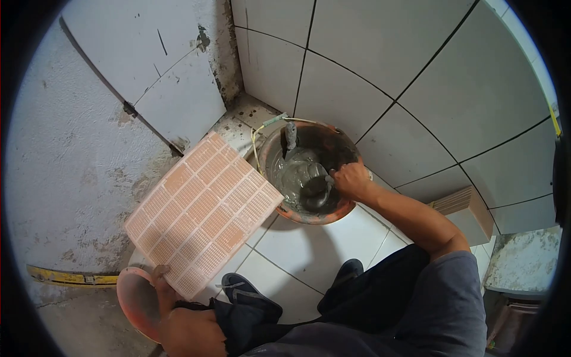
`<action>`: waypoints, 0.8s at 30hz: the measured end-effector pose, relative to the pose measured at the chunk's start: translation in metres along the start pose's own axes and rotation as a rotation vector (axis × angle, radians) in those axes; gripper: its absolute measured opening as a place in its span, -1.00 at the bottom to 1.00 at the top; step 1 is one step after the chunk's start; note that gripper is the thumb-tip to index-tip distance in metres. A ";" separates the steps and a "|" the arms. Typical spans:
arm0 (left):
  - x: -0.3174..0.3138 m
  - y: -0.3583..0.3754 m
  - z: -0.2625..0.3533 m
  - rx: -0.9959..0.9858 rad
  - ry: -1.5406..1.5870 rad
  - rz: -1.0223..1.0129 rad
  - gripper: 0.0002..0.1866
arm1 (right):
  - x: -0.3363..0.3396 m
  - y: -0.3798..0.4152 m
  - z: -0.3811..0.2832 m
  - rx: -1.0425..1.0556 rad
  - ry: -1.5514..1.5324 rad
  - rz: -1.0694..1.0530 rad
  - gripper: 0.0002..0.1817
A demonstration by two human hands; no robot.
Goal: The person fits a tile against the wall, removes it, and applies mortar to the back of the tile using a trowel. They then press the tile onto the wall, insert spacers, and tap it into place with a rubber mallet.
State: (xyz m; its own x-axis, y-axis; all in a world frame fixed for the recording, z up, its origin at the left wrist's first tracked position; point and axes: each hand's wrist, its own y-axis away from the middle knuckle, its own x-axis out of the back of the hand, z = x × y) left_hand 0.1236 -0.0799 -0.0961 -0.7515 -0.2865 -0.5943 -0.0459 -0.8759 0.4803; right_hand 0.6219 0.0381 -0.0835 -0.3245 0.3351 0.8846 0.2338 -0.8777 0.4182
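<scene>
My left hand (pixel 162 284) grips a large tile (pixel 202 208) by its lower left corner, with the ridged, reddish-brown back facing up. The tile is tilted, and its right corner reaches the bucket's rim. Over the right side of the bucket (pixel 324 218), my right hand (pixel 352 180) is closed around the handle of a trowel (pixel 321 193). The trowel's blade is down in wet grey mortar (pixel 291 172), partly hidden. A second, mortar-crusted tool handle (pixel 291 135) sticks up at the bucket's far side, near the wire bail (pixel 254 146).
Tiled walls (pixel 357 35) meet in the corner behind the bucket. A stack of tiles (pixel 464 211) leans at the right wall. At lower left are a yellow spirit level (pixel 71 277) and an orange bucket (pixel 134 303). My sandalled feet stand on white floor tiles (pixel 285 244).
</scene>
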 end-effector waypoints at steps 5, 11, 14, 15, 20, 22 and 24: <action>0.005 0.001 0.000 -0.007 -0.010 -0.021 -0.25 | -0.010 -0.022 -0.002 0.073 -0.094 -0.122 -0.72; -0.006 0.010 0.005 0.024 0.035 -0.012 -0.24 | -0.027 -0.033 -0.011 0.014 -0.186 -0.178 -0.66; -0.012 0.016 0.012 0.054 0.027 -0.042 -0.24 | -0.025 -0.044 -0.019 0.045 -0.076 -0.246 -0.65; -0.007 0.016 0.011 -0.013 -0.016 -0.064 -0.28 | -0.019 -0.045 -0.017 0.050 -0.070 -0.231 -0.65; 0.009 0.017 0.006 -0.087 -0.040 -0.067 -0.34 | -0.006 -0.033 -0.006 0.053 -0.172 -0.225 -0.58; 0.009 0.016 0.003 -0.050 -0.024 -0.062 -0.36 | 0.002 -0.027 -0.005 0.035 -0.181 -0.223 -0.57; 0.009 0.016 -0.001 -0.026 -0.007 -0.063 -0.37 | 0.001 -0.022 0.001 0.005 -0.195 -0.220 -0.55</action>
State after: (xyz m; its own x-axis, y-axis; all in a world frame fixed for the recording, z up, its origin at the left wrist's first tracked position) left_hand 0.1165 -0.0970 -0.0947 -0.7519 -0.2276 -0.6188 -0.0768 -0.9019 0.4250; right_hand 0.6169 0.0582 -0.0919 -0.1856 0.5768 0.7955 0.1822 -0.7754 0.6047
